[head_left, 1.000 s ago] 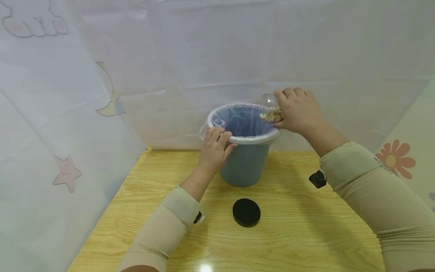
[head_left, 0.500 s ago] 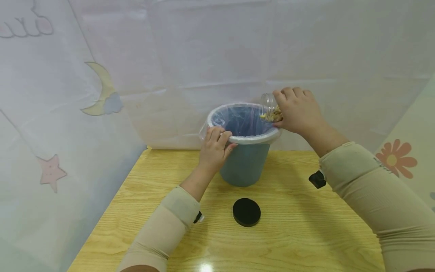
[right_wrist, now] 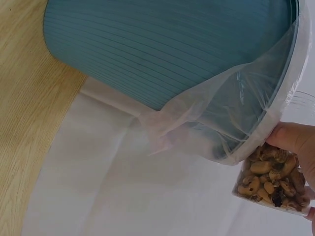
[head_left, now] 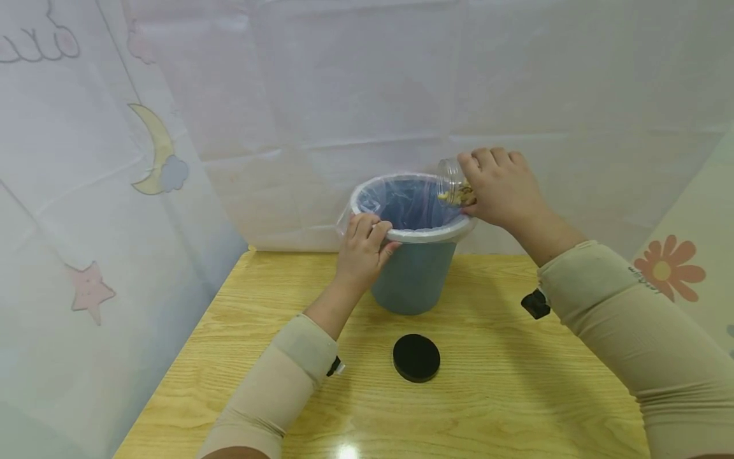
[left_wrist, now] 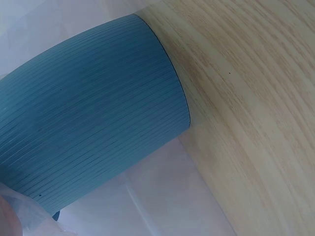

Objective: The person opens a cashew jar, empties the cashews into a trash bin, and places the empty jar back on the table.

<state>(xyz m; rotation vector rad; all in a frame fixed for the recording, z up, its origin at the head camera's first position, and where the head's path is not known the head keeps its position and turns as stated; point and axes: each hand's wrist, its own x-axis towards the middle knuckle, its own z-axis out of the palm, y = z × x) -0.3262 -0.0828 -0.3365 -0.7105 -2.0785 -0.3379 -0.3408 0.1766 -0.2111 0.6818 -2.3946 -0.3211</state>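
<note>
A blue-green trash bin (head_left: pixel 410 277) stands upright on the wooden table, lined with a clear plastic bag (head_left: pixel 373 197) folded over its pale rim. My left hand (head_left: pixel 360 248) grips the rim at the near left, fingers over the top and thumb outside. In my right hand (head_left: pixel 504 191) is a clear jar (head_left: pixel 448 182), held tilted on its side with its open mouth over the bin's right rim. Small brown and tan pieces (right_wrist: pixel 270 179) lie inside the jar; their kind cannot be made out. A round black lid (head_left: pixel 416 358) lies on the table before the bin.
The wooden table (head_left: pixel 493 395) ends just behind the bin, against a pale hanging sheet (head_left: pixel 344 95). Another sheet with a printed moon (head_left: pixel 155 146) and star hangs at the left. Wrist-worn black devices jut from both sleeves.
The jar and right hand have shifted very slightly left. On the left, the printed sheet has swung leftward, baring the whole moon. The left hand, bin and lid stay in place.
</note>
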